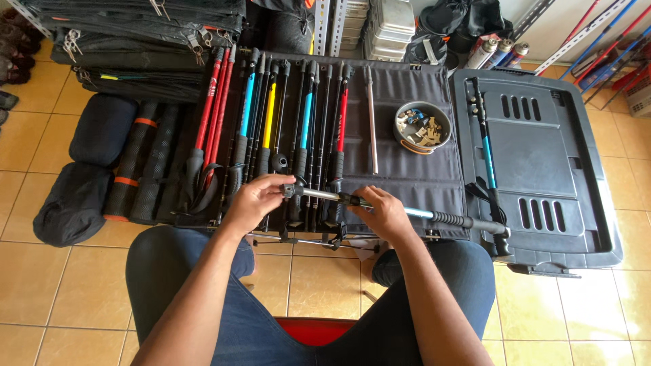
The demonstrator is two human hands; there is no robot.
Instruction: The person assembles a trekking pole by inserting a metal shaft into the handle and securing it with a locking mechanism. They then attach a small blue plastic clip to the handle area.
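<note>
I hold a trekking pole (434,215) crosswise over my knees, in front of a low black fabric table (413,169). My left hand (256,201) grips its silver upper section near a black clamp. My right hand (384,213) closes around the shaft by the black lock, where a blue section runs right to the black foam grip. Several other poles (271,115) in red, blue, yellow and black lie side by side on the table, just beyond my hands. A bare silver tube (371,122) lies alone to their right.
A round metal bowl (422,127) of small parts sits on the table's right side. A grey plastic lid (542,169) on the right carries one blue pole (487,152). Rolled black mats (146,163) and bags lie left; folded black mesh items stack behind.
</note>
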